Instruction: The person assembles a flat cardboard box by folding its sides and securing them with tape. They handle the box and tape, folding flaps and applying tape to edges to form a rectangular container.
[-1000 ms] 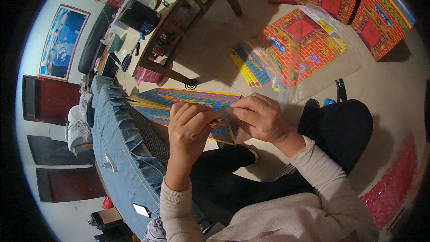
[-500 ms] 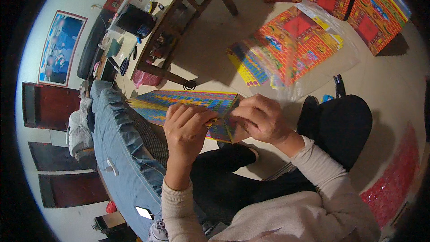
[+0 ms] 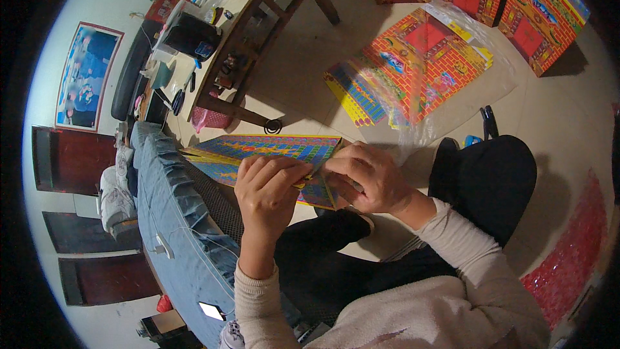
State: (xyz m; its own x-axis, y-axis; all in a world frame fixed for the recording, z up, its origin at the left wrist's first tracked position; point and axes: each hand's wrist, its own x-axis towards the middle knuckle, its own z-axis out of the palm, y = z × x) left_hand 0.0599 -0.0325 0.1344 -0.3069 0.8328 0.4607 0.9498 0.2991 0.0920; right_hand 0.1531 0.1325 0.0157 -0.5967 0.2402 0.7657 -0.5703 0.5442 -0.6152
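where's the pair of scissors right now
In the head view, the scissors lie on the cluttered wooden table at upper left, beside the black box, well away from both hands holding the patterned card.

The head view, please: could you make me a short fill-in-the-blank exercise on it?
1. Both hands, left hand and right hand, hold a patterned ____ sheet.
2. The stacked sheets on the floor lie under clear ____.
3. The wooden table stands to the person's ____.
Missing: paper; plastic; left
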